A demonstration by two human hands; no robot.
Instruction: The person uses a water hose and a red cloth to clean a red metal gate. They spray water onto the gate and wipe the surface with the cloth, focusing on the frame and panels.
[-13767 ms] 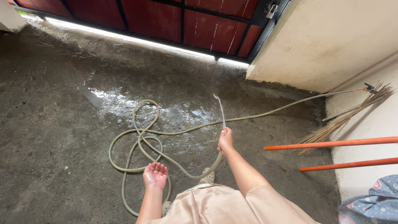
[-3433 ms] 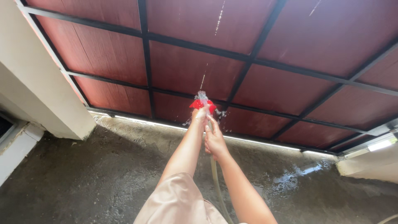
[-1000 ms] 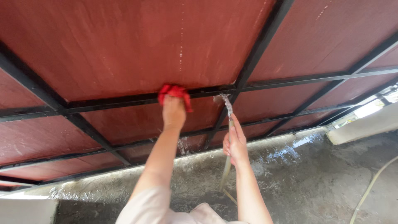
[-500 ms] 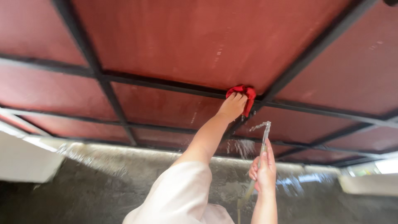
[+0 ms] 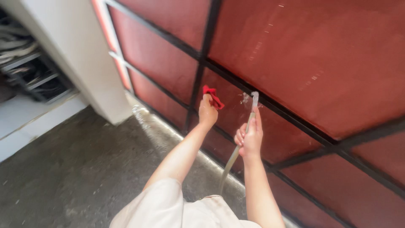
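My left hand (image 5: 207,111) grips a red cloth (image 5: 213,95) and presses it against the dark red gate panel (image 5: 303,55), close to a black metal crossbar (image 5: 198,80). Just to its right, my right hand (image 5: 249,137) holds a pale green hose (image 5: 236,152) near its end, with the nozzle end (image 5: 254,98) pointing up at the gate. A little water splashes at the hose tip. The hose runs down from my hand toward my body.
A cream pillar (image 5: 76,55) stands at the left end of the gate. Behind it is a shelf area with clutter (image 5: 25,59). The concrete floor (image 5: 71,169) is wet along the gate's foot.
My view has swung left along the gate. The left hand with the cloth has moved down and left beside a vertical bar, and the right hand has brought the hose tip closer to the cloth.
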